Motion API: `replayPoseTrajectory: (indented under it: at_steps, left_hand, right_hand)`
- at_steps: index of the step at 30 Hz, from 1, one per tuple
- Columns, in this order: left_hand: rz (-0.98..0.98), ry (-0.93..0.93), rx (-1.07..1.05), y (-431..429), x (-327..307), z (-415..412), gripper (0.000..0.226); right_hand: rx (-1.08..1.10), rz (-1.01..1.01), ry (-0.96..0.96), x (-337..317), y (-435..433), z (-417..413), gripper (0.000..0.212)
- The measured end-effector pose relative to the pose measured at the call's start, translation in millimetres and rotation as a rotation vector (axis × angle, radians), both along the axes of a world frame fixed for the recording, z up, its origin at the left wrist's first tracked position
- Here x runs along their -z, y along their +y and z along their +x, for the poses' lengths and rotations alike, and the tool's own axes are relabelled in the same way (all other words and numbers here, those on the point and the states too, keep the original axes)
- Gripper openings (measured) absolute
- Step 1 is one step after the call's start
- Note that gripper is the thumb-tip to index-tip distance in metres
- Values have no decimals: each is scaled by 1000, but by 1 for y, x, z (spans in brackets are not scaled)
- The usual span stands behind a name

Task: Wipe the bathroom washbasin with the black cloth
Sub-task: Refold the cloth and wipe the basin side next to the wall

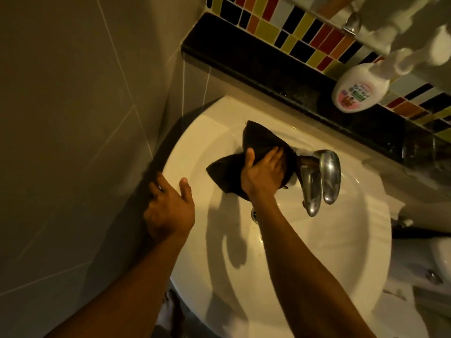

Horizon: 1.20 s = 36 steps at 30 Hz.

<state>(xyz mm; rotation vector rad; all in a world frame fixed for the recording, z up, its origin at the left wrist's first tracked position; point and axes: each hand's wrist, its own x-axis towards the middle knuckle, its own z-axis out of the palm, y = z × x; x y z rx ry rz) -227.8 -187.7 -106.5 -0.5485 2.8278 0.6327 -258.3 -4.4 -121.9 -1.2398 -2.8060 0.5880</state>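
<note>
A white washbasin [341, 252] fills the middle of the view. The black cloth [258, 140] lies bunched on the basin's back slope, just left of the chrome tap [319, 176]. My right hand [263, 172] presses down on the cloth with its fingers curled over it. My left hand [168, 206] rests on the basin's left rim, fingers spread, thumb on the white edge, holding nothing. The drain [254, 214] is partly hidden behind my right forearm.
A black ledge [244, 57] runs behind the basin, under a strip of coloured mosaic tiles [305, 25]. A white soap bottle [358, 89] stands on it at the right. A grey tiled wall [73, 118] closes in on the left.
</note>
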Motion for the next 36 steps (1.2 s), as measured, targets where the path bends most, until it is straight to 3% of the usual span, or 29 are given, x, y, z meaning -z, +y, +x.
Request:
replayPoseTrajectory:
  at_steps: [2,6,12,15,18,21,25,28,32,36]
  left_hand:
    - [3,8,-7,0,-1,1,65]
    - [6,7,-10,1,-3,1,64]
    - [-3,16,0,0,0,0,65]
    - [12,8,-12,1,-1,-1,64]
    - [13,7,-11,2,-1,-1,63]
    - [17,4,-19,2,-1,-1,63]
    - [33,-4,-11,2,0,-1,62]
    - [42,1,5,2,4,-2,60]
    - [43,39,12,0,6,0,56]
    - [31,34,34,-1,7,-1,58]
  right_hand:
    - [-7,-31,6,-3,-21,-25,84]
    - [-331,34,66,4,-23,-7,77]
    - [18,1,97,9,-3,-4,84]
    - [7,18,130,7,-18,-31,69]
    - [-78,-94,311,9,-12,-32,51]
    - [250,-491,656,-16,-7,-32,41]
    - [545,-627,960,-36,0,-56,39]
    - [461,-464,872,-28,2,-75,49]
    - [247,-87,372,-6,4,-90,51]
    - [-21,44,254,2,-22,-94,51]
